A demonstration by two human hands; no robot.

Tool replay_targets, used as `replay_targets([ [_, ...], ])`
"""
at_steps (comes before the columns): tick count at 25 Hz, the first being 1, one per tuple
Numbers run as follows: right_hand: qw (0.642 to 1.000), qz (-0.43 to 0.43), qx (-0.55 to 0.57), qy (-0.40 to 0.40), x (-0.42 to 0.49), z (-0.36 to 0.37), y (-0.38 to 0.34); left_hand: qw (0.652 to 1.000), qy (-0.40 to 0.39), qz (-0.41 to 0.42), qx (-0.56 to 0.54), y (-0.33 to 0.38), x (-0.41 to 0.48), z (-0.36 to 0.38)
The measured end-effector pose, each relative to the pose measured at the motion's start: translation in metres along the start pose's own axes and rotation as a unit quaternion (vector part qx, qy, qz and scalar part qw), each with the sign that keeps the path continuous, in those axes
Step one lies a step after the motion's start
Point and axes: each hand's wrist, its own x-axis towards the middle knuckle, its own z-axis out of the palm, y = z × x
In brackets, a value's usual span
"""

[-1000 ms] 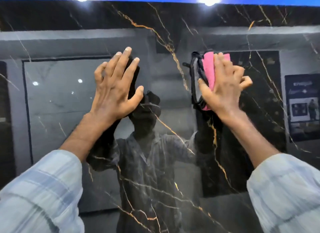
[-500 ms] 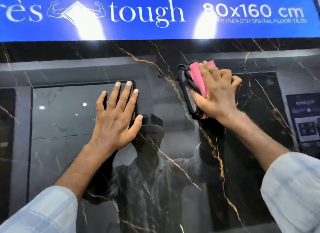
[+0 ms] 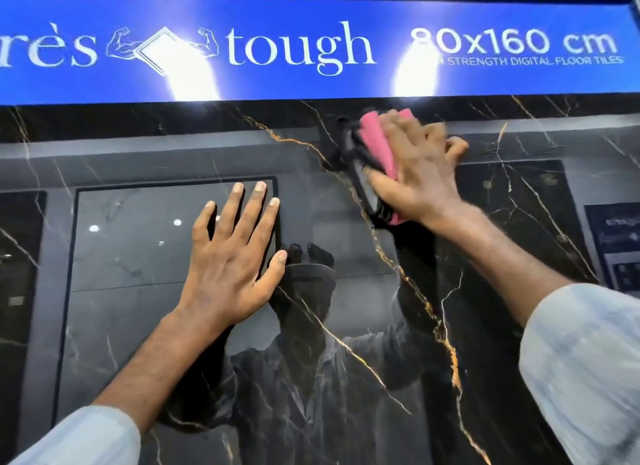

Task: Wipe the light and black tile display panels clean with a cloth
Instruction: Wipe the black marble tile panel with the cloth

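Note:
A glossy black tile panel [image 3: 502, 326] with gold and white veins fills the view and mirrors the room and a person. My right hand [image 3: 419, 173] presses a folded pink cloth [image 3: 375, 142] against the panel's top edge, just under the blue sign; its fingers lie over the cloth with the tips slightly curled, and the hand is blurred. My left hand [image 3: 232, 256] lies flat on the panel lower down and to the left, fingers spread and straight. No light tile panel can be seen.
A blue sign [image 3: 311, 49] with white lettering and two bright light reflections runs across the top, directly above the panel. Reflections of other display boards show in the tile at left and right.
The view has tilted upward, bringing the blue sign into sight. My right hand with the cloth has moved up the panel to its top edge. My left hand stays flat on the tile.

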Motion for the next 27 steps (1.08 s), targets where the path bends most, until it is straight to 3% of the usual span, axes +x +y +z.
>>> replay_targets([
  [3, 0.987, -0.157, -0.017, -0.021, 0.002, 0.0, 0.006, 1.0, -0.001, 0.001, 0.006, 0.0, 0.0, -0.001],
  [4, 0.99, -0.139, -0.004, -0.017, 0.011, -0.003, 0.018, 1.0, -0.004, 0.001, 0.005, 0.0, 0.0, -0.001],
  [7, 0.998, 0.054, 0.021, -0.008, 0.035, -0.007, 0.038, 1.0, -0.009, 0.0, 0.001, 0.0, -0.002, -0.001],
  [9, 0.996, 0.084, -0.006, 0.006, 0.044, -0.004, 0.021, 1.0, -0.01, 0.001, 0.003, 0.0, -0.002, -0.001],
  [14, 0.983, -0.18, -0.016, -0.046, 0.057, 0.006, -0.003, 1.0, -0.011, 0.0, -0.002, 0.0, -0.001, -0.002],
  [15, 0.985, -0.162, -0.003, -0.054, 0.067, 0.004, 0.005, 1.0, -0.01, 0.0, -0.004, 0.0, -0.001, -0.002],
  [18, 0.999, 0.005, -0.021, -0.026, 0.082, 0.003, -0.004, 1.0, -0.007, 0.0, -0.016, 0.0, -0.001, -0.002],
  [19, 0.999, -0.018, -0.039, -0.018, 0.083, 0.006, -0.019, 1.0, -0.004, 0.0, -0.018, -0.001, -0.001, -0.002],
  [23, 0.965, -0.253, -0.054, -0.049, 0.081, 0.015, -0.046, 1.0, 0.005, 0.0, -0.024, -0.002, -0.003, -0.001],
  [24, 0.969, -0.241, -0.033, -0.05, 0.088, 0.012, -0.036, 1.0, 0.006, 0.001, -0.026, -0.002, -0.004, -0.001],
  [27, 0.997, -0.059, -0.025, -0.034, 0.094, 0.008, -0.037, 1.0, 0.005, 0.003, -0.029, -0.002, -0.003, -0.001],
])
